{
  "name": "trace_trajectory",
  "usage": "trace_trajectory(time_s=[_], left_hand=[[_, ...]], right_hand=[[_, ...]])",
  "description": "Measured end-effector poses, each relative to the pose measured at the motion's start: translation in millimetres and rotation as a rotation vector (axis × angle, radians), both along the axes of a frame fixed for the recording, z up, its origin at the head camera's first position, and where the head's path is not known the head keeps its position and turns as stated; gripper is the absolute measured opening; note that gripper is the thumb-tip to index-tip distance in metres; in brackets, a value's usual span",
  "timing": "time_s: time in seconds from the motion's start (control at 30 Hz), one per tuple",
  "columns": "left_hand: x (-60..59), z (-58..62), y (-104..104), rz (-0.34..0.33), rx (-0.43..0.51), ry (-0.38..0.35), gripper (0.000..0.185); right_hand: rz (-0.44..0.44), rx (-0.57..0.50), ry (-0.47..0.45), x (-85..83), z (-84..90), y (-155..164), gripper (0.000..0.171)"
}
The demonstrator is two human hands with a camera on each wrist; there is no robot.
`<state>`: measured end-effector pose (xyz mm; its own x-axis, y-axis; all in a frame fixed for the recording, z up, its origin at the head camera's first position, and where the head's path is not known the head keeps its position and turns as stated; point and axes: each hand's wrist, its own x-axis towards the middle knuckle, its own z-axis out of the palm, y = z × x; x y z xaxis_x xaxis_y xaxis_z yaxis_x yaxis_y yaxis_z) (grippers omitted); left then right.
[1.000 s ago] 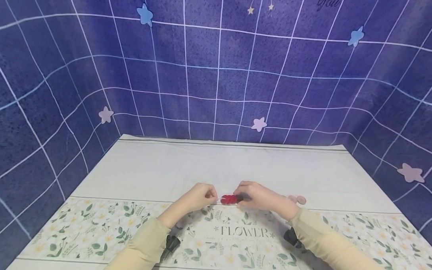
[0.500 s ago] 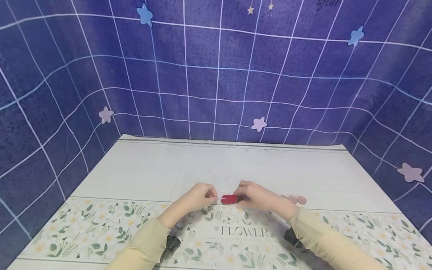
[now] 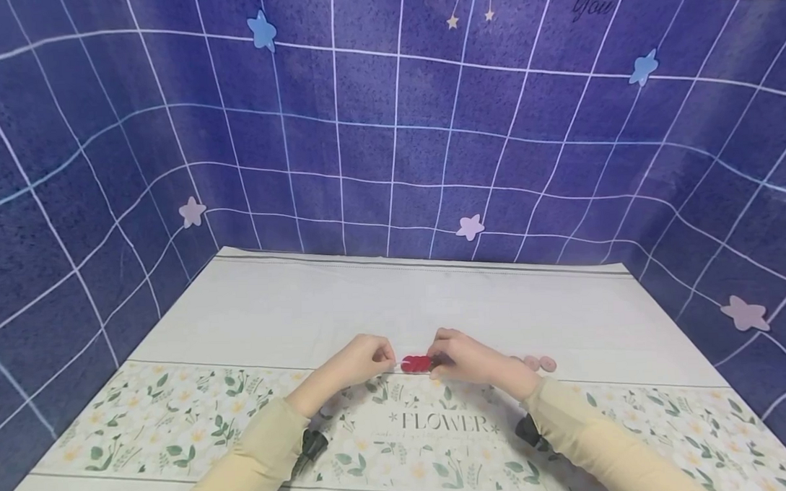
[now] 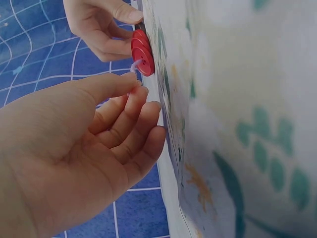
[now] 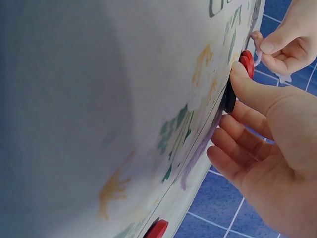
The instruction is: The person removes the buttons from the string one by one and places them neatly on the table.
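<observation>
Between both hands, several overlapping red buttons (image 4: 143, 59) form a row at the middle of the table. A pale purple fuzzy cord (image 4: 134, 66) comes out through the foremost button. My left hand (image 3: 364, 358) pinches the end of this cord between thumb and forefinger, its other fingers loosely bent. From the other side, my right hand (image 3: 462, 355) grips the far end of the button row with thumb and fingers. A black button (image 5: 229, 98) shows under the right thumb, behind the red ones. Beneath the right hand, the cord's tail (image 5: 195, 161) trails along the cloth.
Two pinkish discs (image 3: 539, 363) lie on the cloth beyond the right wrist. One red piece (image 5: 157, 228) shows at the bottom edge of the right wrist view. The tablecloth (image 3: 291, 299) is white with a floral band, and a blue gridded curtain (image 3: 363, 131) encloses the table.
</observation>
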<state>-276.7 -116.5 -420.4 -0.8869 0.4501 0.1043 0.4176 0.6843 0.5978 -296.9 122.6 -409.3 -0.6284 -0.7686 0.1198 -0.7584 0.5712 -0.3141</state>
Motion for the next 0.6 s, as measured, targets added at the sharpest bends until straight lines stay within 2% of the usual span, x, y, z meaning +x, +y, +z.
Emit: trace_trajectory(time_s=[0.6], left_hand=[[1.3, -0.1, -1.2, -0.005, 0.014, -0.012, 0.005]], right_hand=[[0.014, 0.005, -0.009, 2.9, 2.4, 0.0, 0.028]])
